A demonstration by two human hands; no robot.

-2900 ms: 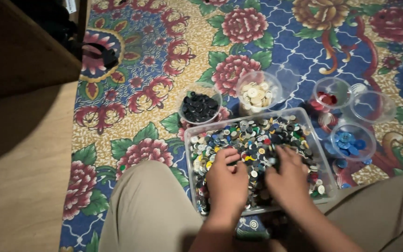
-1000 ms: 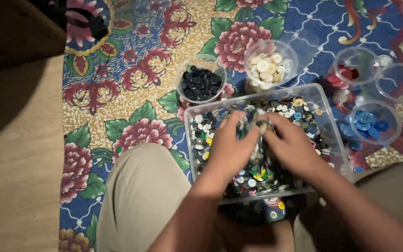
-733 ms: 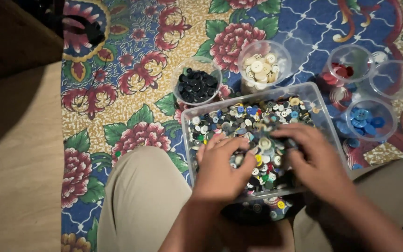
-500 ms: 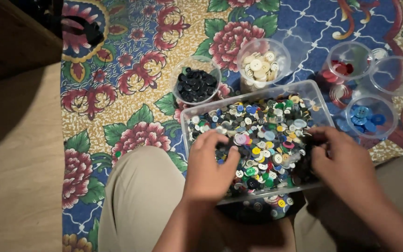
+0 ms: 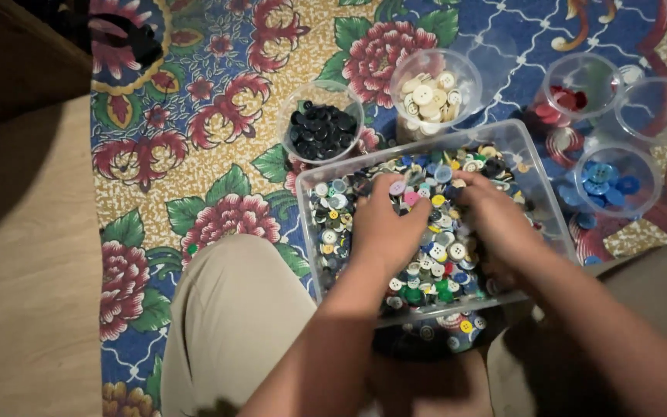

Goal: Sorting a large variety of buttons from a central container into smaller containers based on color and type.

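Over a clear plastic bin [image 5: 538, 201] heaped with mixed buttons [image 5: 434, 255], propped between the knees on a flowered rug [image 5: 218, 154]: left hand [image 5: 386, 228] and right hand [image 5: 496, 224], both palm down, buried to the fingertips in the pile. Left fingers [image 5: 384, 189] curled into the heap near a pale pink button; whether anything sits pinched beneath, impossible to tell. Right fingers [image 5: 468, 185] likewise bent and close together, contents hidden under the palm.

Just beyond the bin's far rim, two clear cups: a cup of black buttons [image 5: 322, 127] to the left, a cup of cream buttons [image 5: 434, 93] beside it. Off to the right, a cup of red buttons [image 5: 573, 93], a cup of blue buttons [image 5: 611, 181] just beside the bin's corner, and another clear cup [image 5: 661, 112] seemingly without contents. Bare wooden floor [image 5: 25, 270] at far left, well apart from everything.

Sorting by colour, by the look of it, with the heap barely dented. Best handled with light raking strokes, spreading the top layer thin so single colours show, rather than digging deep. Worth pinching one button or a small same-colour cluster at a time, lifting clear of the rim before crossing to a cup. Worth keeping the bin level on the knees, too: a tilt could spill the pile onto the patterned rug, where small buttons would likely vanish among the flowers.
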